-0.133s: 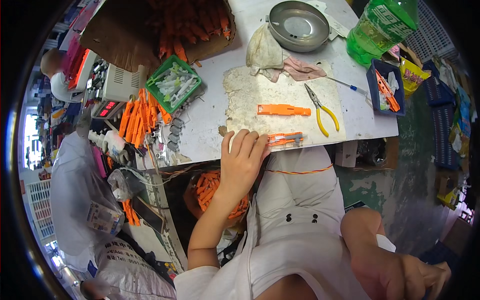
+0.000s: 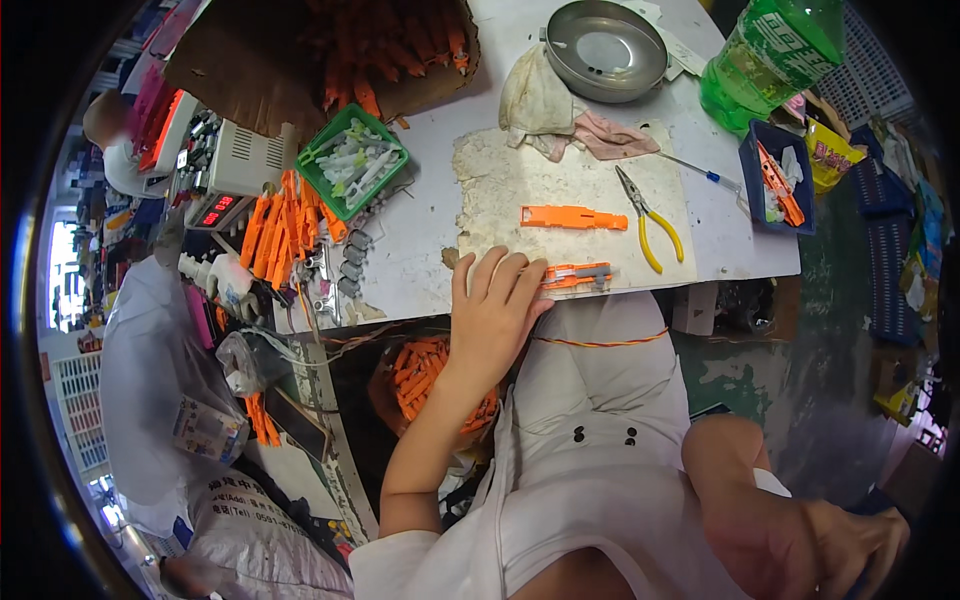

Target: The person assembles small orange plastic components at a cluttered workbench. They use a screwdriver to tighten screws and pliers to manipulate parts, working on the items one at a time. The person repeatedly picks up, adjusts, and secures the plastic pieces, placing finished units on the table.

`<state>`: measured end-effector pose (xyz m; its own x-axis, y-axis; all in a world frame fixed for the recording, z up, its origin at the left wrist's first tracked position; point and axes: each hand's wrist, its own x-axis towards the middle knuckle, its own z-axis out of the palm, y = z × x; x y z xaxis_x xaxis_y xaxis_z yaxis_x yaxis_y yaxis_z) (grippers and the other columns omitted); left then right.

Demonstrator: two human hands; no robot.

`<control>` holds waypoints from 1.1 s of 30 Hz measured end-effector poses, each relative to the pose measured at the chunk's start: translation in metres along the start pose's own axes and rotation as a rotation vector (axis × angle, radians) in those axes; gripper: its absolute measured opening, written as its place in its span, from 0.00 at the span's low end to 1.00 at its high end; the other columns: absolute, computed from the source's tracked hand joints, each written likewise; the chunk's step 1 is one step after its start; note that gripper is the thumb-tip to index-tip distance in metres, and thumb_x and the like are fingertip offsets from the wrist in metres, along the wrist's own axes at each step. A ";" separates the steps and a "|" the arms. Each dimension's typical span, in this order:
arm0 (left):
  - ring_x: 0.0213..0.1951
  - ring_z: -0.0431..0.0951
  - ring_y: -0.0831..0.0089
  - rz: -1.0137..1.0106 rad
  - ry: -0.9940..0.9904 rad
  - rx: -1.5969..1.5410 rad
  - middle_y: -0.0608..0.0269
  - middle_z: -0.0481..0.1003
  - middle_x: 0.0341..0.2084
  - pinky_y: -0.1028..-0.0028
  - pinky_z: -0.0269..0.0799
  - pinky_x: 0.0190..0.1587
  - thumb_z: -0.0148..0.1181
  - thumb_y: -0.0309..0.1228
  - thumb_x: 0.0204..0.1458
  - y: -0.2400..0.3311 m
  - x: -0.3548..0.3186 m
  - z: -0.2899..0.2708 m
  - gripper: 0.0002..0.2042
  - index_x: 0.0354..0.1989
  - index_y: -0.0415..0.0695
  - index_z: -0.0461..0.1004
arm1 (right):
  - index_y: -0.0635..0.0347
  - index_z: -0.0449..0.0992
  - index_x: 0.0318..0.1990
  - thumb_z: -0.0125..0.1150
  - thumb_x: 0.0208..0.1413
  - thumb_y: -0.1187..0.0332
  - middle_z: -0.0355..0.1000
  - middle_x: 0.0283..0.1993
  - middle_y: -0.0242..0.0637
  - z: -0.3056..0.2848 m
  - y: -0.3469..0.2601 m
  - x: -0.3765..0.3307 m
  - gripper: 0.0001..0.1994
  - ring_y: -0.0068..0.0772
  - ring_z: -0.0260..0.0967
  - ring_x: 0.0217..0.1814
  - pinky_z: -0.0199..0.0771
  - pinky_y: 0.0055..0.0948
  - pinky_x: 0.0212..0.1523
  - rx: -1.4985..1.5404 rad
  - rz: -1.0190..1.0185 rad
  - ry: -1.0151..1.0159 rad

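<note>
One hand (image 2: 495, 305), same spot by orange part (image 2: 578, 275).

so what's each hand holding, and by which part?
Left hand rests on the near table edge, fingertips touching the left end of an orange part; no clear grip. Right hand holds nothing.

A metal bowl (image 2: 606, 48) sits at the table's (image 2: 420, 240) far edge, rags (image 2: 560, 110) just beside it. A green bottle (image 2: 775, 55) stands to the right, next to a blue tray (image 2: 775, 180) (small parts inside). Yellow-handled pliers (image 2: 648, 218) lie on a worn mat (image 2: 520, 180), a screwdriver (image 2: 700, 172) near them. To the left, a green basket (image 2: 352, 160) holds white pieces, beside a cardboard box (image 2: 300, 50) of orange parts.
</note>
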<state>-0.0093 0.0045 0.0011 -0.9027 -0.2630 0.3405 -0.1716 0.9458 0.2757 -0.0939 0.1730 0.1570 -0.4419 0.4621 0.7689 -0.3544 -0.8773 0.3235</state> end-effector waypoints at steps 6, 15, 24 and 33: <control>0.49 0.66 0.64 0.045 0.022 0.060 0.68 0.69 0.39 0.55 0.56 0.56 0.65 0.33 0.40 -0.005 0.002 0.012 0.15 0.39 0.49 0.73 | 0.59 0.64 0.48 0.57 0.46 0.85 0.64 0.46 0.35 0.001 0.008 0.002 0.20 0.33 0.67 0.39 0.79 0.27 0.42 -0.087 -0.032 0.029; 0.48 0.67 0.66 0.115 0.036 0.157 0.68 0.70 0.37 0.55 0.57 0.56 0.64 0.32 0.42 -0.004 0.002 0.013 0.13 0.38 0.48 0.74 | 0.61 0.63 0.49 0.55 0.48 0.84 0.64 0.46 0.39 -0.002 0.008 0.002 0.20 0.33 0.67 0.39 0.78 0.29 0.41 -0.053 -0.095 0.013; 0.47 0.67 0.66 0.065 0.153 0.103 0.67 0.70 0.38 0.57 0.57 0.55 0.64 0.31 0.43 0.001 -0.011 0.013 0.15 0.42 0.48 0.75 | 0.58 0.61 0.52 0.54 0.49 0.82 0.63 0.45 0.38 -0.008 0.011 -0.001 0.22 0.35 0.66 0.40 0.78 0.29 0.40 0.035 -0.141 -0.093; 0.47 0.61 0.66 -0.106 0.095 0.105 0.62 0.66 0.41 0.60 0.55 0.54 0.64 0.37 0.44 0.029 -0.046 0.026 0.22 0.50 0.49 0.72 | 0.57 0.62 0.50 0.55 0.48 0.83 0.64 0.47 0.36 0.000 0.008 0.001 0.21 0.35 0.65 0.42 0.79 0.31 0.41 -0.031 -0.011 0.075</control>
<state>0.0171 0.0485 -0.0297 -0.8367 -0.3743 0.3998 -0.3083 0.9253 0.2210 -0.0972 0.1668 0.1607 -0.4980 0.4808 0.7217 -0.3840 -0.8684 0.3136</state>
